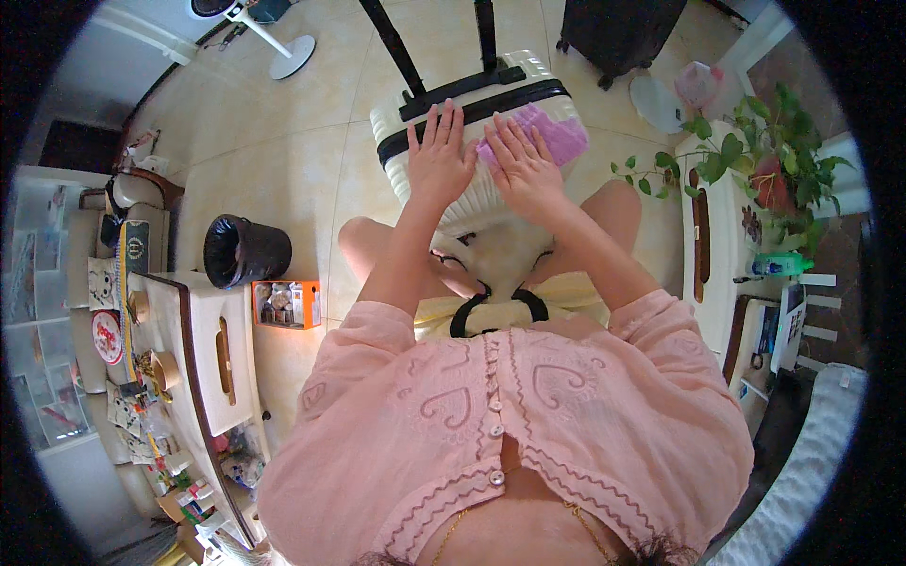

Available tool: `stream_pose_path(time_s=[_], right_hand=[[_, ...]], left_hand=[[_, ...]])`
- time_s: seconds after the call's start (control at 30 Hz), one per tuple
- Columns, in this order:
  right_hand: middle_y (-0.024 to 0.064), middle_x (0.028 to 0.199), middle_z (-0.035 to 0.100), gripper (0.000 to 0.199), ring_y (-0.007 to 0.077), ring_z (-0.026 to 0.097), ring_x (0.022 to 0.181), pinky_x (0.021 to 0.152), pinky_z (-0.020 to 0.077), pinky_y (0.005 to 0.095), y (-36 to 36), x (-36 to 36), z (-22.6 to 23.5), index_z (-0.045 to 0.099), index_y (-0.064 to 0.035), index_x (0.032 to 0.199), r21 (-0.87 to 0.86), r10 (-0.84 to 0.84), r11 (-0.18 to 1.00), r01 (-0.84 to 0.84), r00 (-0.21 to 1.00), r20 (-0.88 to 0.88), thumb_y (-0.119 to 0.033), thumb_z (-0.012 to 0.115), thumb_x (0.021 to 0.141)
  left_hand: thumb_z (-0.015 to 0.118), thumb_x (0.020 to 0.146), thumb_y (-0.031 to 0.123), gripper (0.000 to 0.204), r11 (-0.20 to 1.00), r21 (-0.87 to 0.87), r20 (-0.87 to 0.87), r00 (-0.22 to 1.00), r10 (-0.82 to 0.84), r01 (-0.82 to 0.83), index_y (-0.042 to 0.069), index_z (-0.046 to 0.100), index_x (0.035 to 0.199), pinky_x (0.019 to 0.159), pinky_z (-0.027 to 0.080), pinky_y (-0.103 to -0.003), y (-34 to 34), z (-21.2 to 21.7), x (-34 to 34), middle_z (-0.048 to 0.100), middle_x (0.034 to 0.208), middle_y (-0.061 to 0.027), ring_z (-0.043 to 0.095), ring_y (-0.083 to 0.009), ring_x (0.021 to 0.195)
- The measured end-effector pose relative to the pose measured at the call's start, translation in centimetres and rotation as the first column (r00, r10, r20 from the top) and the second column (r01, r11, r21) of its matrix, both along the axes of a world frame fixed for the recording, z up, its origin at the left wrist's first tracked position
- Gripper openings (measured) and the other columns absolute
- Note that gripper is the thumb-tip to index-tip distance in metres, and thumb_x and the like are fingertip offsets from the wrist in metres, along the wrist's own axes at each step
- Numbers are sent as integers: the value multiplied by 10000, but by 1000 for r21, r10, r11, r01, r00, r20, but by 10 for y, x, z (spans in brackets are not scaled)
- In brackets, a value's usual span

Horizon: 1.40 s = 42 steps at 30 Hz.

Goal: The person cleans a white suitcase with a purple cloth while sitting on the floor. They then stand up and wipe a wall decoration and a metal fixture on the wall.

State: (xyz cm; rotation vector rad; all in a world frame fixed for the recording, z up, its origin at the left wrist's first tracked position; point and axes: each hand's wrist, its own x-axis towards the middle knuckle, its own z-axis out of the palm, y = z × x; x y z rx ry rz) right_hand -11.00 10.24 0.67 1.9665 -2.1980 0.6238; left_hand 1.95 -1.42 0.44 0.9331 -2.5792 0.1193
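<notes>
In front of me stands a white ribbed suitcase [469, 209] between my legs, with a black band [533, 94] across its upper part and its black telescopic handle [486, 38] pulled out. My left hand [438, 158] lies on the suitcase with its fingers stretched out, the tips at the black band. A pink-purple cloth [563, 140] is spread over the right side of the suitcase. Flat against that cloth, fingers extended, rests my right hand [519, 165]; its palm covers part of the cloth. Neither hand grips anything visible.
On the left are a black waste bin [247, 252], an orange box [288, 305] and a white cabinet [212, 354]. A potted plant [774, 174] tops the cabinet at right. Behind the suitcase stand a white fan base [293, 58] and a dark suitcase [618, 38].
</notes>
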Motion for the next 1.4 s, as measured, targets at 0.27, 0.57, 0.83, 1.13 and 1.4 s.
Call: stream_pose_path(time_s=[0.27,0.57,0.83,1.13,1.4], right_hand=[[43,1501,218,538,197,233,1371,1121,135,416,-33,-49,-2,260,-143,1434,60,-164,984,171,981,-101,-374,324,952],[70,1468,291,525,231,269,1356,1116,130,453,-25,-33,-11,323,-126,1404,14,-269,961,275,949,-165,-384,315,946],[82,1430,364,484,253,346,1313,1106,168,440,-21,-41,-15,400,-112,1366,-206,-150,966,154,988,35,-326,388,932],[95,1436,352,488,235,298,1341,1106,169,440,-35,-50,-11,401,-74,1357,-89,-442,896,435,893,-87,-303,388,925],[76,1407,398,467,208,334,1324,1106,200,384,-17,-46,-19,404,-85,1354,-238,-92,967,95,996,20,-285,393,933]], left_hand=[[371,922,428,614,999,44,9,1000,19,-19,55,298,1404,1083,138,-545,9,4,-6,289,1466,-97,197,-267,1380],[387,898,452,631,998,32,-2,998,56,-56,63,332,1391,1103,75,-513,11,0,-9,274,1475,-84,184,-243,1384],[397,898,444,627,1000,26,-27,1000,6,-5,49,342,1382,1095,104,-524,8,1,-11,281,1468,-104,203,-259,1377],[351,914,466,647,995,77,23,997,67,-69,44,298,1401,1099,75,-532,12,3,-18,223,1491,-110,158,-262,1390],[321,926,457,632,994,87,56,997,59,-64,44,294,1403,1102,74,-524,18,6,-11,232,1487,-112,164,-260,1389]])
